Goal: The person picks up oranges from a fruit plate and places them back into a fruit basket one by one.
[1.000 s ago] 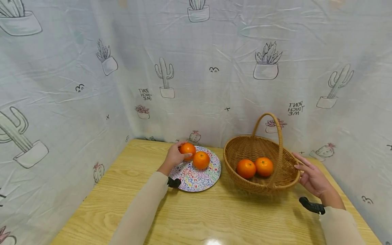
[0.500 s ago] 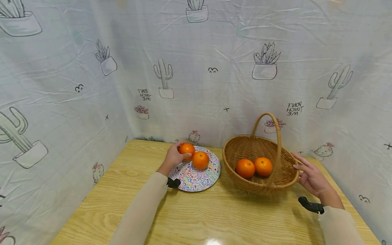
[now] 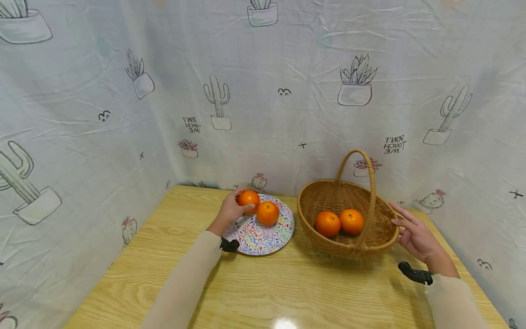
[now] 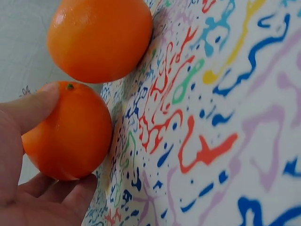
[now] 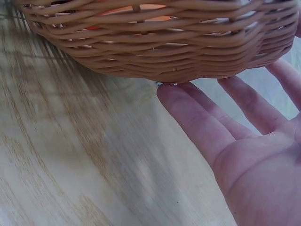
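Observation:
My left hand point(image 3: 232, 209) holds an orange point(image 3: 249, 201) at the back left of a flat round plate point(image 3: 263, 242) with a multicoloured squiggle pattern. In the left wrist view the thumb lies over the top of this orange near its green stem spot, and the fingers curl beneath it. A second orange point(image 3: 267, 213) rests against it on the plate. My right hand point(image 3: 419, 237) holds the right side of a wicker basket point(image 3: 324, 187), its thumb at the rim. Seen from the right wrist, the fingertips point(image 5: 168, 92) touch the underside of the woven wall point(image 5: 188, 56).
Two more oranges, a left one point(image 3: 327, 224) and a right one point(image 3: 351, 221), lie inside the basket beneath its arched handle point(image 3: 371, 183). Plate and basket stand side by side on a wooden table point(image 3: 246, 292). A cactus-print cloth point(image 3: 263, 91) hangs behind and at both sides.

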Demonstrator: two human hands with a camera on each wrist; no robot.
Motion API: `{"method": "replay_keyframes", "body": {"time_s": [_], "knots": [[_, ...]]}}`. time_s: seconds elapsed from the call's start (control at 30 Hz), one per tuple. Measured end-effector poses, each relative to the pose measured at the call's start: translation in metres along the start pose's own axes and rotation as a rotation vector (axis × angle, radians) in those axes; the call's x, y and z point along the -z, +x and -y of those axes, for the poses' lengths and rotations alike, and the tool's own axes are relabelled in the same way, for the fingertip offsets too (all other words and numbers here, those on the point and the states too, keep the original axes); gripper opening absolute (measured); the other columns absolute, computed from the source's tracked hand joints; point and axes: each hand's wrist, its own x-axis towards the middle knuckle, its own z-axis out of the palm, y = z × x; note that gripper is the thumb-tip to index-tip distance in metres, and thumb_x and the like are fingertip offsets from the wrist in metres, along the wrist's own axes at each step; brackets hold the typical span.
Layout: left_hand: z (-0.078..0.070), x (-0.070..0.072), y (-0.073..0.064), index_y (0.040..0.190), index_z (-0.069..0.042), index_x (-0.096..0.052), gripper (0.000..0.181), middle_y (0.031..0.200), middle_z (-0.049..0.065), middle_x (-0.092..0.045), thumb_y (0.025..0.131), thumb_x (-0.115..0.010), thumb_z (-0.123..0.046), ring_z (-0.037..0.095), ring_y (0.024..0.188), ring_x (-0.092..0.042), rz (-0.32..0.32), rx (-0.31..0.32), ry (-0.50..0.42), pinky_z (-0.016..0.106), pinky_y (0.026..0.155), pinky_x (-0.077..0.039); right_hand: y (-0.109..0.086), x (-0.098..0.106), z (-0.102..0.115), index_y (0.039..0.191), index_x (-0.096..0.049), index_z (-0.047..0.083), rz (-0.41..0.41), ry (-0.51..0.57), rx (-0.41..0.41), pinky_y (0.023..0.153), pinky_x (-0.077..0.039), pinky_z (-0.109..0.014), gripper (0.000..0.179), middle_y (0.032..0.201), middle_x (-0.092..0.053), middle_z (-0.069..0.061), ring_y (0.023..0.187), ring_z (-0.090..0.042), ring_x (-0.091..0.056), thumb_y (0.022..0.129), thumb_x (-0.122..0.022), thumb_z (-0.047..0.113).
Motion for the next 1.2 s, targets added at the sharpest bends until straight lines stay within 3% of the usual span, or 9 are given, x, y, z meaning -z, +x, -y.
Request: {"method": "replay_keyframes", "body": {"time_s": [0.43, 0.83, 1.2], "knots": [[0.007, 0.010, -0.001, 0.152, -0.010, -0.047, 0.067, 0.149, 0.018, -0.051, 0.093, -0.077, -0.018, 0.038, 0.130, -0.055, 0.028, -0.076, -0.055, 0.053, 0.107, -0.051, 0.000, -0.002, 0.000, 0.158, -0.041, 0.027, -0.023, -0.032, -0.003, 0.089, -0.061, -0.034, 0.057, 0.137, -0.064, 0.012, 0.114, -0.016, -0.071, 0.109, -0.032, -0.001], [-0.012, 0.019, -0.006, 0.146, -0.013, -0.054, 0.062, 0.145, 0.014, -0.055, 0.091, -0.080, -0.023, 0.035, 0.122, -0.056, 0.025, -0.119, -0.074, 0.049, 0.100, -0.056, 0.000, 0.000, 0.002, 0.160, -0.037, 0.026, -0.021, -0.052, -0.015, 0.089, -0.061, -0.034, 0.057, 0.137, -0.063, 0.014, 0.114, -0.015, -0.070, 0.110, -0.032, 0.000], [-0.042, 0.018, -0.008, 0.146, -0.014, -0.054, 0.063, 0.144, 0.014, -0.056, 0.091, -0.080, -0.026, 0.038, 0.126, -0.056, 0.061, -0.187, -0.085, 0.050, 0.100, -0.056, 0.001, -0.001, 0.001, 0.158, -0.041, 0.027, -0.037, -0.048, -0.021, 0.089, -0.061, -0.034, 0.057, 0.136, -0.063, 0.014, 0.114, -0.015, -0.070, 0.109, -0.033, -0.001]]}}
